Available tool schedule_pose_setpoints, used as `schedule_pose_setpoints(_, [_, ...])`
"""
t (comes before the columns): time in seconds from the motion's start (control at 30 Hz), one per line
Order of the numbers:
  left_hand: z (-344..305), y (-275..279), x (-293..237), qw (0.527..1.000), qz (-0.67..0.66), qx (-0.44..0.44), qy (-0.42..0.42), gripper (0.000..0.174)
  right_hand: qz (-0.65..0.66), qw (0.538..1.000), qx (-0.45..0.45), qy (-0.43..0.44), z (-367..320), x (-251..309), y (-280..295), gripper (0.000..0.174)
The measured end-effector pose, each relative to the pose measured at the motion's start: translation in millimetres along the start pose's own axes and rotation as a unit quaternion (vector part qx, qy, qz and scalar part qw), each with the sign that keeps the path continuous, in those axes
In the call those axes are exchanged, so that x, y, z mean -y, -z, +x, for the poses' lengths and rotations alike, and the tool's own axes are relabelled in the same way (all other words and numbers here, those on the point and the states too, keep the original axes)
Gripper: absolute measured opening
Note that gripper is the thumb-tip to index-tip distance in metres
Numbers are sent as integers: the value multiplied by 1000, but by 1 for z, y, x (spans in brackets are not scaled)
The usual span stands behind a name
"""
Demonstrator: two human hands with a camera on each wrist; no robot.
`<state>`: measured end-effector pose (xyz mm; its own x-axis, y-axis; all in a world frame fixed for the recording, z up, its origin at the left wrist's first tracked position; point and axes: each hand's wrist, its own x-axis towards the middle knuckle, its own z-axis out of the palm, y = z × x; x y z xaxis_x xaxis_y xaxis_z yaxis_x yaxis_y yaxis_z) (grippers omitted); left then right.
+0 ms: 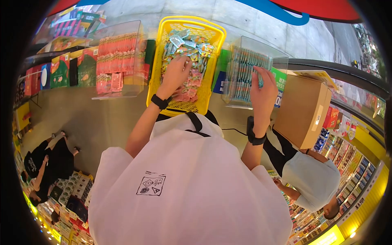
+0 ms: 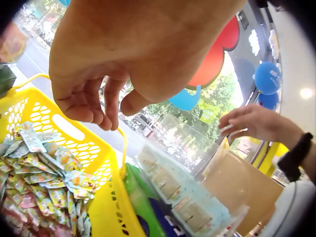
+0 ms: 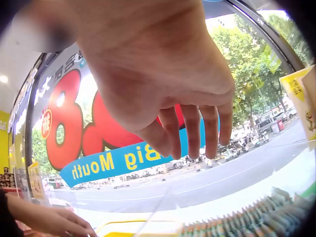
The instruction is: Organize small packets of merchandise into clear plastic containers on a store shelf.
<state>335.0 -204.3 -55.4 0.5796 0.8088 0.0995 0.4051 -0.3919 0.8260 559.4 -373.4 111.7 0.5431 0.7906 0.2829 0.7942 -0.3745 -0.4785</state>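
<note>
A yellow basket (image 1: 222, 36) holds blue-green packets (image 1: 177, 41) toward its far end and pink packets (image 1: 192, 87) nearer the body. Over the basket hovers the left hand (image 1: 176, 75), fingers loosely bent, with nothing visible in them in the left wrist view (image 2: 113, 64). The right hand (image 1: 263, 92) is above the right edge of a clear bin (image 1: 237, 102) filled with rows of blue-green packets (image 1: 249, 61). In the right wrist view that hand (image 3: 168, 79) has relaxed, slightly bent fingers, empty, above the packet row (image 3: 247, 217).
Left of the basket stands a clear bin of pink packets (image 1: 116, 53). A cardboard box (image 1: 302, 106) is right of the blue-green bin. One person (image 1: 310, 175) stands behind at the right, others at the left. A window lies beyond the bins.
</note>
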Motion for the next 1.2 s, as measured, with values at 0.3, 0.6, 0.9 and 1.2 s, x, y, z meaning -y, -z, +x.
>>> schedule_pose_setpoints(0.3, [-24, -26, 93, 991, -25, 111, 76, 16, 131, 973, 180, -65, -20, 67, -135, 19])
schedule_pose_setpoints(0.6, [-38, -67, 141, 968, -63, 165, 179, 30, -113, 950, 283, -68, -60, 3, -306, 28])
schedule_pose_setpoints(0.9, [-49, -65, 139, 963, -72, 170, 196, 31, -130, 930, 340, -59, -66, -51, -350, 28])
schedule_pose_setpoints(1.2, [-54, -54, 151, 960, -83, 180, 196, 31, -146, 933, 328, -33, -51, -30, -341, 31])
